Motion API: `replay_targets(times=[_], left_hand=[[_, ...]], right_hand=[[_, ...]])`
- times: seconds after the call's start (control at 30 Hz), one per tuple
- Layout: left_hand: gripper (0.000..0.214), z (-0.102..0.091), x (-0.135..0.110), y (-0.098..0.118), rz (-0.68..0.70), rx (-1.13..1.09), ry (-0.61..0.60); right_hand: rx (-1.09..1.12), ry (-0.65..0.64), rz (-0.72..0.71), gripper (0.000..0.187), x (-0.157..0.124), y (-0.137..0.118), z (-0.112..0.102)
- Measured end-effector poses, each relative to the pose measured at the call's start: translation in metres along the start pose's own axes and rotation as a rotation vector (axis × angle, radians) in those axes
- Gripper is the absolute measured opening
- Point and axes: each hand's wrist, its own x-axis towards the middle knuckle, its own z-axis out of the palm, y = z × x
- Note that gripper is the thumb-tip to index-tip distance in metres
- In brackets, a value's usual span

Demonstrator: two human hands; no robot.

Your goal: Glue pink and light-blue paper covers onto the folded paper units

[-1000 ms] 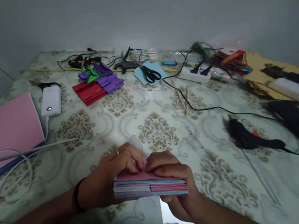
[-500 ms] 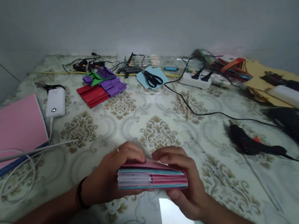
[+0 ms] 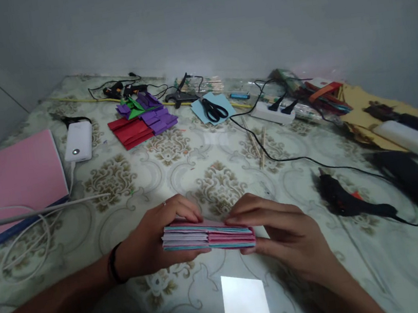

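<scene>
A thick stack of folded paper [image 3: 208, 237], with pink, white and light-blue layers, is held above the front of the table between both hands. My left hand [image 3: 158, 236] is closed round its left end, fingers on top and thumb side beneath. My right hand [image 3: 284, 226] pinches the right end, fingers along the upper face and thumb at the lower edge. The stack's layered edge faces me; its far side is hidden.
Pink sheets [image 3: 17, 178] and a white power bank [image 3: 78, 141] lie left. Behind are red folded papers [image 3: 131, 132], black-handled scissors [image 3: 214, 109] and a power strip [image 3: 273, 112]. A black glue gun [image 3: 349, 196], its cord trailing, rests at right.
My right hand has shifted outward to the right and now grips only the stack's end. The stack has tilted flatter and risen slightly, the left hand staying on it.
</scene>
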Motion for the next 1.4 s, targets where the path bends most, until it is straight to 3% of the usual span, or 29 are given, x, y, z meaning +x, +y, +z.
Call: replay_targets(times=[0.3,0.6,0.97,1.27,1.4], left_hand=[[0.049,0.003,-0.002,-0.002,0.034,0.021,0.016],[0.032,0.002,0.001,0.004,-0.007,0.074,0.016],[0.026,0.000,0.002,0.004,-0.012,0.048,-0.021],[0.046,0.006,0.000,0.003,-0.024,0.053,0.017],[0.035,0.006,-0.003,0.004,-0.037,0.062,-0.014]], right_hand=[[-0.007,0.139,-0.001,0.015,-0.002,-0.004,0.008],[-0.043,0.218,0.025,0.014,-0.004,-0.005,0.014],[-0.074,0.182,0.018,0.018,-0.003,-0.006,0.013],[-0.175,0.223,-0.010,0.020,-0.007,-0.007,0.020],[-0.223,0.227,-0.061,0.023,-0.009,-0.010,0.023]])
